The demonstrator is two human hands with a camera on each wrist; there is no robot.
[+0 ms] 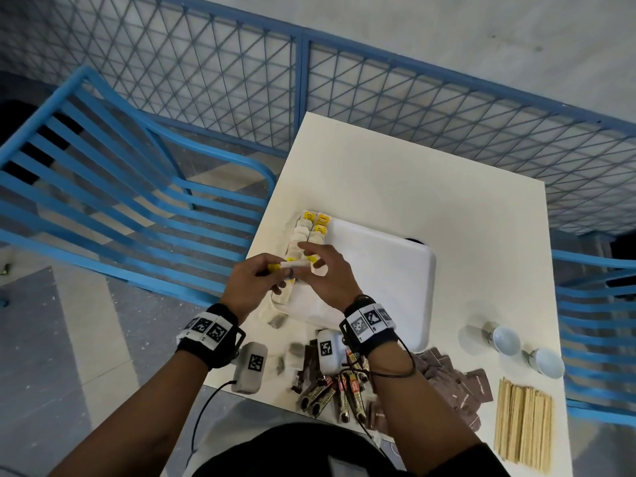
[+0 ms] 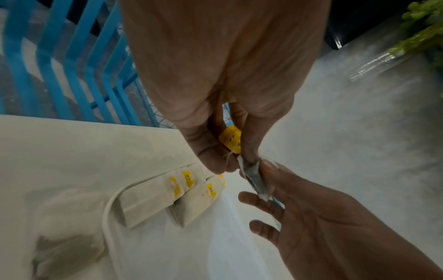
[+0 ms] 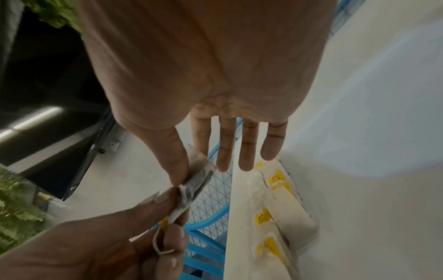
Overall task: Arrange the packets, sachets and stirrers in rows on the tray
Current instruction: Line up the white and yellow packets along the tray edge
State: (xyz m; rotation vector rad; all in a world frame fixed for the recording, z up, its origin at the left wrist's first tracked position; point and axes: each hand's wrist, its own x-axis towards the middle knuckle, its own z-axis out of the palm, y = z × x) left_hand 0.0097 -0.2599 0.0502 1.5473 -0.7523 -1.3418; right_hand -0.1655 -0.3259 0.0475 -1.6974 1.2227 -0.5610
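Observation:
A white tray (image 1: 378,270) lies on the white table (image 1: 430,187). Two rows of tea bags (image 1: 308,232) with yellow tags run along its left edge, also seen in the left wrist view as tea bags (image 2: 153,197) and in the right wrist view as tea bags (image 3: 285,208). Above the near end of those rows both hands hold one tea bag (image 1: 292,265). My left hand (image 1: 265,273) pinches the tea bag (image 2: 254,180) together with its yellow tag (image 2: 231,138). My right hand (image 1: 320,266) pinches the other end of the tea bag (image 3: 196,180) between thumb and forefinger, its other fingers straight.
Loose tea bags (image 1: 275,316), dark coffee sachets (image 1: 330,390), brown packets (image 1: 461,376) and a bundle of wooden stirrers (image 1: 523,421) lie along the table's near edge. Two small white cups (image 1: 506,339) stand right of the tray. Blue chairs (image 1: 103,187) flank the table.

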